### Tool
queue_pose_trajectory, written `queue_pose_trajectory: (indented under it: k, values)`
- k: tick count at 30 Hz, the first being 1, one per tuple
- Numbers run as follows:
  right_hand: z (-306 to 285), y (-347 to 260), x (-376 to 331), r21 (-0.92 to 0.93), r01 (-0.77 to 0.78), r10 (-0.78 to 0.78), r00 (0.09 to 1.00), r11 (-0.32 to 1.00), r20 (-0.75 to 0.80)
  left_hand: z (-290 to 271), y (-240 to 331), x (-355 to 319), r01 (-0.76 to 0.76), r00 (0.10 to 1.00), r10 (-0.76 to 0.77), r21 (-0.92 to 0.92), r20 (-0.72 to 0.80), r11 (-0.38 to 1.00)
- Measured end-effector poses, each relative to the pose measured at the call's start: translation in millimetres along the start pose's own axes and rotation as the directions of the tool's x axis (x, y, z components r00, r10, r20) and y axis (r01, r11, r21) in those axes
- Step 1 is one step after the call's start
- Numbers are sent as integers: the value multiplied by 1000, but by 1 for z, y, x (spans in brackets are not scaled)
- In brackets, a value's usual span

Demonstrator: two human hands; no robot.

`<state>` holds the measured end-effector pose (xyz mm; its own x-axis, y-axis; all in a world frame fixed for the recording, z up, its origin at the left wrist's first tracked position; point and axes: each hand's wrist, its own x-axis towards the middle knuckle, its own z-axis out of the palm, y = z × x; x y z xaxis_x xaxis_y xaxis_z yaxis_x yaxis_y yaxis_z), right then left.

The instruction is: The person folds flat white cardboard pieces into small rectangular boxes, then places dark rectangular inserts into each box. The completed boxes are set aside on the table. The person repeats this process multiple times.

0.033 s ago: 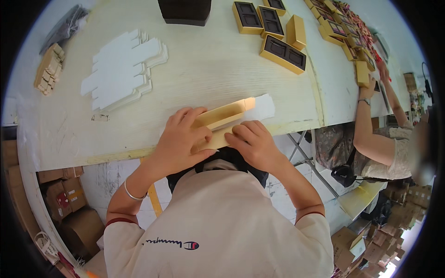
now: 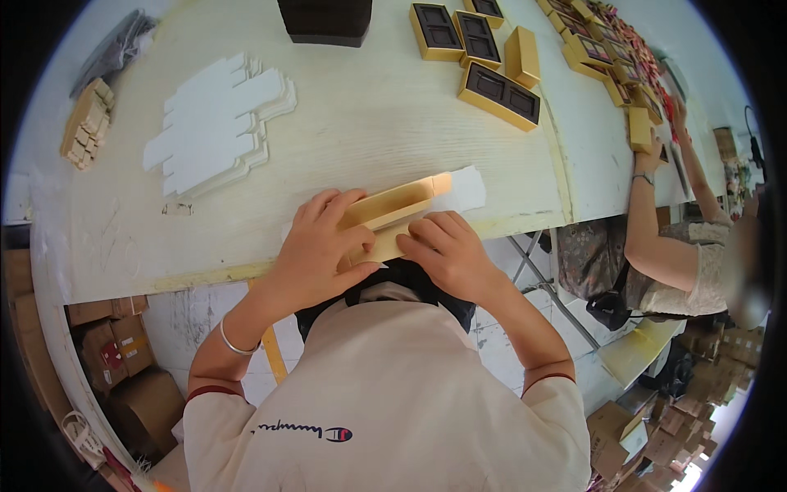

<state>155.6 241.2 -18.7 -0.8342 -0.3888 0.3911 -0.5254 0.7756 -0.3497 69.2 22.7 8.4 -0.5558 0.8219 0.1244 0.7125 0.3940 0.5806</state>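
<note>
At the table's near edge lies a partly folded gold cardboard box (image 2: 392,207), its long side open and an end flap sticking out to the right. My left hand (image 2: 316,238) is curled round the box's left end, thumb toward me. With bent fingers, my right hand (image 2: 447,250) pinches the near panel of the same box. A white flat sheet (image 2: 466,189) lies beneath and beyond the box's right end. Farther left is a stack of white die-cut card blanks (image 2: 217,123).
Gold boxes with black inserts (image 2: 500,97) stand at the far right of the table (image 2: 369,115), near a black block-shaped container (image 2: 325,20). Tan folded pieces (image 2: 88,123) lie far left. At right, a co-worker's hand (image 2: 648,156) holds a gold box. Cartons (image 2: 123,348) sit below at left.
</note>
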Motion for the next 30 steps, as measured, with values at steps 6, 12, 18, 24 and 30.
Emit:
queue_pose_trajectory:
  k: [6, 12, 18, 24, 30]
  values:
    - [-1, 15, 32, 32, -122, 113, 972, 992, 207, 21, -16, 7, -16, 979, 43, 133, -200, 991]
    - [-8, 54, 86, -252, -4, 71, 963, 968, 259, 19, -30, 38, 134, 930, -37, 243, -365, 961]
    - [6, 58, 90, -264, 137, -117, 989, 955, 91, 10, -26, 70, 293, 931, -262, 89, -253, 952]
    - [-13, 77, 81, 498, -201, 106, 971, 844, 212, -13, -29, 56, 185, 982, -181, -427, 50, 885]
    - [-12, 76, 83, 333, -1, -36, 994, 943, 103, -23, -68, 61, -245, 969, 246, -40, 22, 969]
